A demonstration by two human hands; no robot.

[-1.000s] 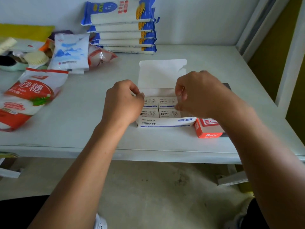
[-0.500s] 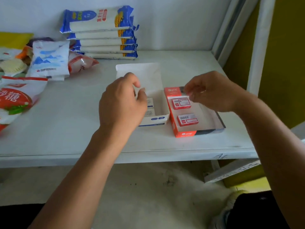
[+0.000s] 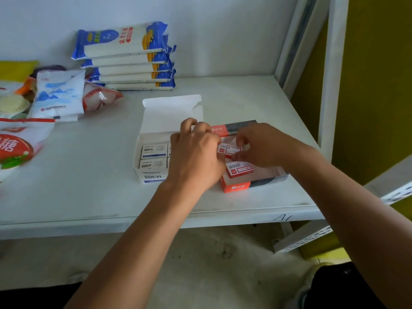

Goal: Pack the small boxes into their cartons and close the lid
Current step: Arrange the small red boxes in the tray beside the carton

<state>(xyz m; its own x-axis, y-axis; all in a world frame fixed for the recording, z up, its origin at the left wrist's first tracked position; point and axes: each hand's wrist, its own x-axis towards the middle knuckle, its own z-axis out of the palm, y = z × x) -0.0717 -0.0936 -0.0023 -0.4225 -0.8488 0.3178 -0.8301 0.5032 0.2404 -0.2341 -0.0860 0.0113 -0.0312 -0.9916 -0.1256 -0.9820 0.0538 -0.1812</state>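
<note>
A white carton point(image 3: 149, 176) stands mid-shelf, its lid point(image 3: 171, 113) raised at the back and small white boxes point(image 3: 153, 150) lying inside. Touching its right side is a red carton point(image 3: 234, 187), also lying open, with two small red boxes in it. The nearer red box point(image 3: 239, 169) lies flat and free. The farther red box point(image 3: 229, 150) sits between my two hands. My left hand point(image 3: 196, 157) presses against its left end with curled fingers and hides the white carton's right half. My right hand point(image 3: 263, 146) pinches its right end.
A stack of blue-and-white noodle packs point(image 3: 127, 59) stands against the back wall. Bags of sugar and salt point(image 3: 59, 94) crowd the shelf's left end. A white shelf upright point(image 3: 330, 85) rises at the right. The shelf's front edge point(image 3: 156, 221) runs just below the cartons.
My left hand has moved right, from over the white carton to the red carton. My right hand has come down onto the farther small red box. The view has shifted slightly.
</note>
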